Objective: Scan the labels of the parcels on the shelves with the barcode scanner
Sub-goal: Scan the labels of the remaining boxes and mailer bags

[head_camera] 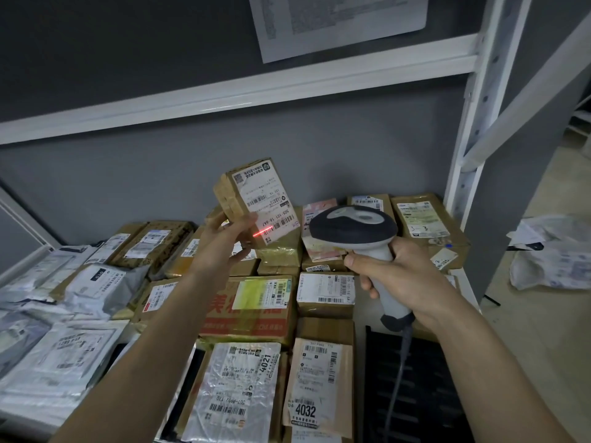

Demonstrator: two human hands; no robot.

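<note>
My left hand grips a small cardboard parcel by its lower end and holds it tilted above the shelf, white label facing me. A red scan line falls on the lower left of that label, near my thumb. My right hand grips the handle of a grey and white barcode scanner, whose head points left toward the held parcel. The scanner's cable hangs down from the handle.
The shelf is packed with several cardboard boxes, such as a box with red print and a parcel marked 4032, plus grey mailer bags at left. A white shelf beam runs overhead; an upright post stands at right.
</note>
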